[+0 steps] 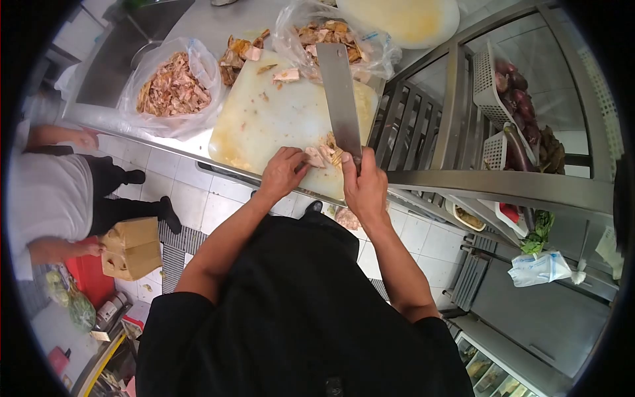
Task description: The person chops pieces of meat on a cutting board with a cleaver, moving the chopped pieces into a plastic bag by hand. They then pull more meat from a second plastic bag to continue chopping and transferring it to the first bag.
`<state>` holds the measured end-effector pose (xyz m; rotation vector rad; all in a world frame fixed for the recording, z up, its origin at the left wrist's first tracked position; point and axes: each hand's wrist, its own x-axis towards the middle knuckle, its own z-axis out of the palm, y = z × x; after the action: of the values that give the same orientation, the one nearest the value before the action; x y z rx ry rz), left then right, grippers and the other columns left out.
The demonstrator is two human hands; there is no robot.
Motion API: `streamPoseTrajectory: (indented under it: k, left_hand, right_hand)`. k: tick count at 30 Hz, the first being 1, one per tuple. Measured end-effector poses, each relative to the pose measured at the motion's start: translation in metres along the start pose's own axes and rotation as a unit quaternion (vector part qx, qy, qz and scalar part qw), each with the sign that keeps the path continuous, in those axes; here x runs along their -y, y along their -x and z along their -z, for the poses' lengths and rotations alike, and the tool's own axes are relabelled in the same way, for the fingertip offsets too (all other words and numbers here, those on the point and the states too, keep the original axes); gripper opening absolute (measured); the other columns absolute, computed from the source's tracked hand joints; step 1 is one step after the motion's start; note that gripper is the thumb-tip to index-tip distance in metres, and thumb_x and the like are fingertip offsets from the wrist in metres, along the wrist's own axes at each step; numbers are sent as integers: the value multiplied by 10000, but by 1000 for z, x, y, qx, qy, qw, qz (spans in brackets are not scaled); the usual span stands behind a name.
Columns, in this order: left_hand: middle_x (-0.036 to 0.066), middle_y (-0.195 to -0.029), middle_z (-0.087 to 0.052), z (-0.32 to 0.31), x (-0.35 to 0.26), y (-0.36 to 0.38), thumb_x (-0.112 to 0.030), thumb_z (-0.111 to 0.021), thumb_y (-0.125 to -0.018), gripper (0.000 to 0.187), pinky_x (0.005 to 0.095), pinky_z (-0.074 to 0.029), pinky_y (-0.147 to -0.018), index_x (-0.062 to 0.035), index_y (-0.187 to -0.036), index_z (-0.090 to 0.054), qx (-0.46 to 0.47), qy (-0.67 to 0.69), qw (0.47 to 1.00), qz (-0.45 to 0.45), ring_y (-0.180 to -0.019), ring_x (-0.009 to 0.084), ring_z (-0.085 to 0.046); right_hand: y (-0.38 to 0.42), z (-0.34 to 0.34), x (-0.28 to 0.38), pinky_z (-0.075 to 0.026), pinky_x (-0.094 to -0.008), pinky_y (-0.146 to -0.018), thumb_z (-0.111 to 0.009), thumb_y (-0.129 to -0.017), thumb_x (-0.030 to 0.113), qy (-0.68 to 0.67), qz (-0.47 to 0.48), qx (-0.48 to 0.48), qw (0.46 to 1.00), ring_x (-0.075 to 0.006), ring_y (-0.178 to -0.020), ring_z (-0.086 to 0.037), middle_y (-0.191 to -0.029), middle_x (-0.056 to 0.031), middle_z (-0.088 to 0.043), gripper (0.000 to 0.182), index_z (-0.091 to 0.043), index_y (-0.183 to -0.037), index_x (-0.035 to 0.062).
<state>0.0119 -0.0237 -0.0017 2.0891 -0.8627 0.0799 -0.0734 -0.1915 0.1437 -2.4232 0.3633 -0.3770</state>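
My right hand (366,188) is closed round the handle of a cleaver (340,92), whose broad blade points away from me over the cutting board (264,126). Under the near end of the blade lie sliced pieces of cooked meat (317,157). My left hand (284,173) has its fingers curled against the left side of that meat, holding it at the board's near edge. Farther up the board sits another chunk of meat (286,75). Browned meat pieces (235,61) are heaped at the board's far left corner.
Chopped meat fills a clear plastic bag (173,86) on the left; another bag of meat (331,38) lies beyond the board. A sink (122,49) is far left. A metal rack (489,178) stands close on my right. A person (56,192) holds a cardboard box (132,248) at left.
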Motion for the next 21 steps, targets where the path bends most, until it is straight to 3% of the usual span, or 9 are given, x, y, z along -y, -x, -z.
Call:
streamPoseTrajectory:
  k: [2,3,6,8,11,14,15,18,21]
  left_hand:
    - [112,-1059,-696,1,1,-1,-116,-778,-838,210,412,-538,-911,-47,-1025,-715,3,1,1000,-3,-1027,315,-642]
    - [111,-1060,-696,1,1,0,-115,-777,-839,210,411,-537,-913,-49,-1029,-716,5,3,1000,-5,-1028,315,-643]
    - [113,-1060,-696,0,4,1,-114,-776,-842,207,409,-535,-915,-46,-1027,-713,6,9,1000,-7,-1030,319,-641]
    - [114,-1060,-695,1,1,2,-116,-777,-842,203,407,-534,-914,-44,-1020,-711,8,5,1000,-3,-1031,319,-641]
    - [112,-1055,-696,0,0,0,-120,-781,-842,194,404,-533,-913,-42,-1005,-709,6,4,1000,6,-1031,318,-642]
    - [108,-1046,-699,1,2,0,-119,-785,-837,186,404,-534,-908,-44,-990,-710,6,6,1000,6,-1027,316,-644]
    - [106,-1041,-700,1,1,0,-114,-786,-834,183,406,-536,-903,-45,-985,-710,5,6,1000,4,-1023,316,-646]
    - [105,-1033,-701,-1,4,1,-93,-787,-823,183,411,-540,-892,-45,-983,-712,1,10,1000,-9,-1013,318,-648]
    - [106,-1033,-700,2,2,0,-69,-784,-814,181,414,-544,-886,-43,-978,-712,2,17,1000,-15,-1007,320,-649]
  right_hand:
    - [10,-19,-22,-514,-577,-618,-594,-1035,292,39,-30,54,997,-485,-682,-677,-716,-258,-678,285,-543,-1032,12]
    - [13,-31,-35,-520,-592,-650,-581,-1034,284,97,-63,158,981,-490,-719,-686,-759,-270,-692,271,-541,-1052,17]
    - [9,-34,-49,-523,-597,-665,-570,-1034,274,139,-25,200,970,-495,-738,-689,-777,-277,-697,254,-539,-1067,24]
    - [2,-15,-27,-524,-585,-660,-580,-1033,283,135,-15,190,972,-488,-727,-689,-765,-271,-694,261,-543,-1058,25]
    - [-4,3,0,-523,-554,-636,-597,-1036,304,10,-17,37,999,-472,-702,-685,-742,-258,-684,299,-566,-1095,13]
    - [7,-11,-9,-524,-553,-634,-584,-1041,305,-1,-23,17,1000,-473,-699,-685,-733,-257,-682,308,-567,-1126,10]
    - [11,-25,-27,-528,-558,-643,-577,-1041,312,45,-52,99,993,-471,-707,-688,-746,-256,-691,311,-561,-1118,11]
    - [9,-37,-45,-528,-563,-645,-567,-1043,314,162,-34,201,965,-471,-713,-690,-753,-259,-694,309,-554,-1108,13]
    - [0,-11,-21,-523,-558,-657,-587,-1039,297,106,-39,168,979,-481,-746,-687,-789,-262,-699,294,-549,-1094,11]
